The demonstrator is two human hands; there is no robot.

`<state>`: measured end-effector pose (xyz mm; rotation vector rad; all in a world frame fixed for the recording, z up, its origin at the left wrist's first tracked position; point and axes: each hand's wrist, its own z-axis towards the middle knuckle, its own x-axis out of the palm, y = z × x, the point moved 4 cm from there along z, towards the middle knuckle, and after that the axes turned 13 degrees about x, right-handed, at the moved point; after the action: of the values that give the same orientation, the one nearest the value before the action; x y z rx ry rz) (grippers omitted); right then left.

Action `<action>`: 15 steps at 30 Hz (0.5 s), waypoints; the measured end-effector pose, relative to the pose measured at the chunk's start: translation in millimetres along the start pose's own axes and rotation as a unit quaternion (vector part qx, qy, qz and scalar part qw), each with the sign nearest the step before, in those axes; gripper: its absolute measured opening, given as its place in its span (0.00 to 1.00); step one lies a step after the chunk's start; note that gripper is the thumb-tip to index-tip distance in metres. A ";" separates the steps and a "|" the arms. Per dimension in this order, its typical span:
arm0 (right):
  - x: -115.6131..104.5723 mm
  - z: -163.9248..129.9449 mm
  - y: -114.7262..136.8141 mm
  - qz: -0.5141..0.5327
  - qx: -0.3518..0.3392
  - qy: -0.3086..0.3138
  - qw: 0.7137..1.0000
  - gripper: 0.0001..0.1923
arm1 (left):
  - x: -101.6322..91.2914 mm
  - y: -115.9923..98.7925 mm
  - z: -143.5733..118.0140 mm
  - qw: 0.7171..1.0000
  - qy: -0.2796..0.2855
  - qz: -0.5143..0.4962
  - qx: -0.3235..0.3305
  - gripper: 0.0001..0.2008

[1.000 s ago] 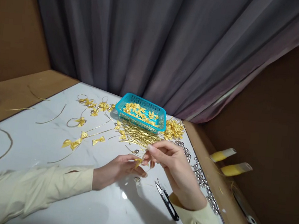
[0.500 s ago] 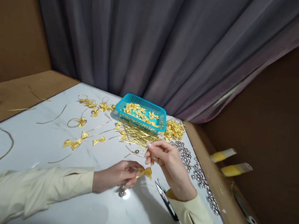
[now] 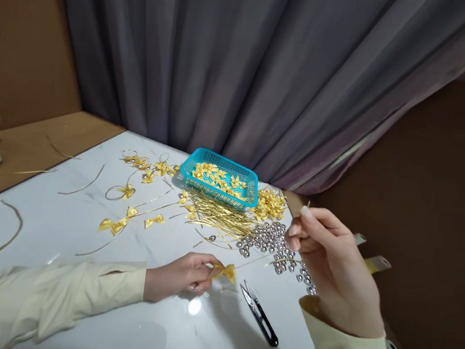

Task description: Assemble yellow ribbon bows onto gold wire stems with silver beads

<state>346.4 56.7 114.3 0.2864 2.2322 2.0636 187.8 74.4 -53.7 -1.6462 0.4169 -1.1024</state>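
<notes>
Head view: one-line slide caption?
Left hand pinching a yellow bow, right hand raised near silver beads, black-handled snips on the white table.

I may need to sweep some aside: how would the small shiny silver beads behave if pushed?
The small shiny silver beads would probably roll, being rounded and loose. They may slide easily, since the white marbled tabletop looks glossy. Crowded together, several might scatter at once.

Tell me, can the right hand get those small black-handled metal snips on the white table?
Probably yes: the black-handled snips lie uncovered on the glossy white tabletop, near the right hand, with nothing visibly blocking. Its pinched fingertips might need freeing first.
</notes>
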 end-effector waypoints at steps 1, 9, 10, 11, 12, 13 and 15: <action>-2.6 -1.1 1.8 0.000 -0.005 -0.007 1.000 0.08 | -0.4 0.1 0.0 1.000 -0.002 -0.003 0.000 0.16; -20.5 -12.4 17.6 0.016 -0.051 -0.083 0.995 0.09 | -0.5 -2.0 0.8 0.999 -0.018 -0.030 -0.012 0.14; -22.4 -14.1 19.1 0.017 -0.055 -0.095 0.994 0.10 | -0.5 -2.0 0.9 0.999 -0.020 -0.037 -0.015 0.14; -24.0 -15.6 20.0 0.017 -0.055 -0.104 0.993 0.10 | -0.6 -1.9 1.0 0.999 -0.021 -0.043 -0.017 0.14; -25.4 -17.1 20.4 0.019 -0.055 -0.111 0.992 0.11 | -0.8 -1.6 1.2 0.998 -0.021 -0.050 -0.019 0.14; -26.7 -18.6 20.4 0.022 -0.056 -0.116 0.991 0.11 | -1.2 -1.3 1.4 0.998 -0.022 -0.058 -0.021 0.14; -28.6 -21.1 19.4 0.029 -0.058 -0.120 0.991 0.11 | -2.2 -0.3 1.7 0.997 -0.021 -0.073 -0.022 0.14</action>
<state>371.9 31.8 133.6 0.5647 1.9794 2.0525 188.0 77.1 -54.5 -1.7582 0.2980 -1.1713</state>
